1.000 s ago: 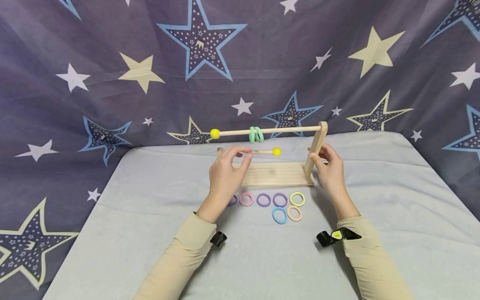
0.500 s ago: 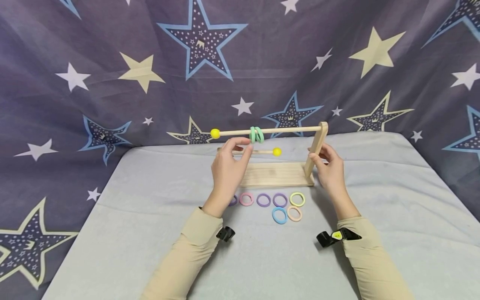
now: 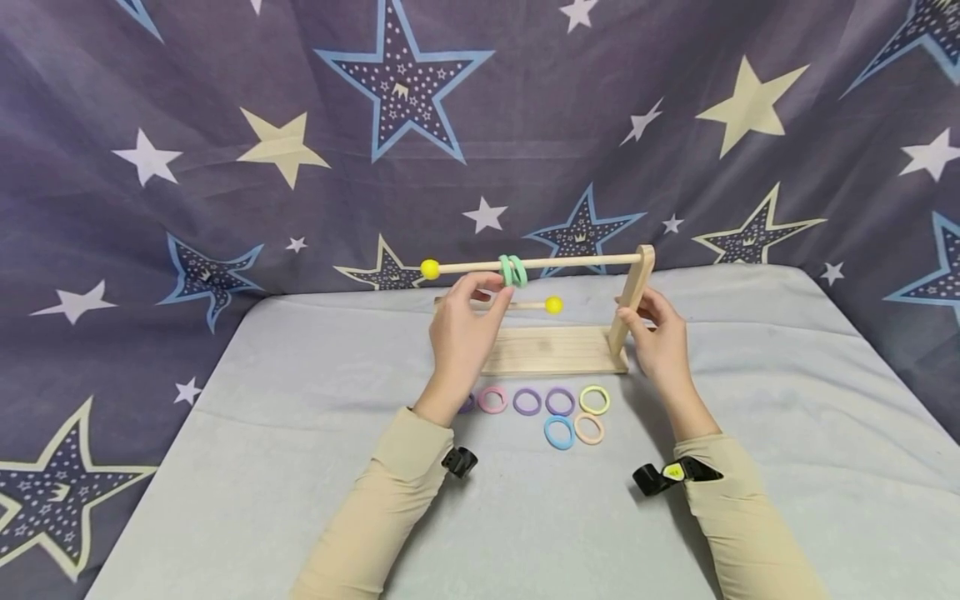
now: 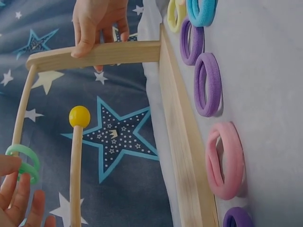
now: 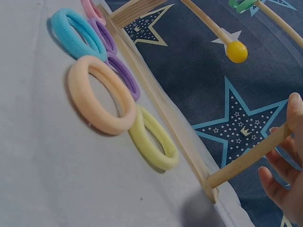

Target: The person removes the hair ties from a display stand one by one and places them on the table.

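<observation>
Fingers of the left hand reach up to the two green hair rings on the long top wooden rod of the wooden stand; from the head view, I cannot tell if they pinch the rings or only touch them. The right hand holds the tall wooden post of the stand with curled fingers. A short lower rod with a yellow ball tip sticks out just behind the left hand. Loose soft rings lie on the grey tabletop just in front of the stand: a pink ring, two purple rings, a yellow ring, a blue ring and a peach ring. From the left wrist view, the left fingers lie loose and nearly straight right beside the green rings, and the right hand grips the post. From the right wrist view, the right fingers curl round the post, and the peach ring and yellow ring lie touching beside the stand's base.
</observation>
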Demonstrator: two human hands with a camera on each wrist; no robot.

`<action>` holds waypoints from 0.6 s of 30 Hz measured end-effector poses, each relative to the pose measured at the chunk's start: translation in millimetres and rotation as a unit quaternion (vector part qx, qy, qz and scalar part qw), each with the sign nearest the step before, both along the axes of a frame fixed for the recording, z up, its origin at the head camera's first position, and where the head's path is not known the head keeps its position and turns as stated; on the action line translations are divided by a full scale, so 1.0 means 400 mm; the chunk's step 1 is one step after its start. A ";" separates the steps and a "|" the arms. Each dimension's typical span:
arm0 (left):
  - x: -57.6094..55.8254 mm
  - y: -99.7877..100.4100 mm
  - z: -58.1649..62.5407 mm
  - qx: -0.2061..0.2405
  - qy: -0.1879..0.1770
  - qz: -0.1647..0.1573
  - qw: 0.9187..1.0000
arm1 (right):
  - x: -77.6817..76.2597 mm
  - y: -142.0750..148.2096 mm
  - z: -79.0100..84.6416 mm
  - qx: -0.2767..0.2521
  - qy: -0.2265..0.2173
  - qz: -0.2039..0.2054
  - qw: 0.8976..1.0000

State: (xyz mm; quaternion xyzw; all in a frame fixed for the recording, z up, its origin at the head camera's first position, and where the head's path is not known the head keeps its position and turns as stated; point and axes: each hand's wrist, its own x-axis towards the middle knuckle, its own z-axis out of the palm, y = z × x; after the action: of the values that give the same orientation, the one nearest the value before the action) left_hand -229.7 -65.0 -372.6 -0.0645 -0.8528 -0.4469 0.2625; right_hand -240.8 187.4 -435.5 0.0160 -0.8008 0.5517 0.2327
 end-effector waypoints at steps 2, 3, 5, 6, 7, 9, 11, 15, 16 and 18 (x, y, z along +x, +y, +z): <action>-0.001 0.002 -0.001 0.000 -0.001 0.000 1.000 | 0.000 0.000 0.000 0.001 0.000 0.000 1.000; -0.002 0.003 -0.001 0.000 0.000 0.000 1.000 | 0.000 -0.001 0.001 0.002 0.000 0.000 1.000; -0.002 0.004 -0.002 0.001 0.001 -0.001 1.000 | 0.000 -0.001 0.000 0.001 0.000 -0.001 1.000; -0.001 0.004 -0.002 0.002 0.002 -0.002 1.000 | 0.000 0.000 0.000 0.000 0.001 -0.002 1.000; -0.001 0.004 -0.002 0.004 0.003 -0.002 1.000 | 0.000 0.000 0.000 -0.001 0.002 -0.002 1.000; -0.001 0.004 -0.002 0.008 0.006 -0.003 1.000 | -0.001 0.000 -0.001 -0.003 0.005 0.000 1.000; 0.000 0.004 -0.001 0.011 0.010 -0.004 1.000 | -0.002 0.000 -0.002 -0.007 0.008 0.002 1.000; 0.001 0.002 0.000 0.016 0.014 -0.005 1.000 | -0.001 0.001 -0.002 -0.009 0.011 0.001 1.000; 0.002 0.000 0.000 0.017 0.015 -0.004 1.000 | -0.001 0.000 -0.001 -0.008 0.011 0.001 1.000; 0.003 -0.005 0.001 0.020 0.015 -0.002 1.000 | -0.001 0.000 0.001 -0.004 0.012 -0.001 1.000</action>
State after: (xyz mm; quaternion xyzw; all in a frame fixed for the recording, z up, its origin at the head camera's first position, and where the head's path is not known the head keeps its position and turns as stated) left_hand -228.4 -67.1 -372.2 -0.0679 -0.8393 -0.4637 0.2756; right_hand -241.0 187.4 -435.3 0.0205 -0.7955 0.5547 0.2431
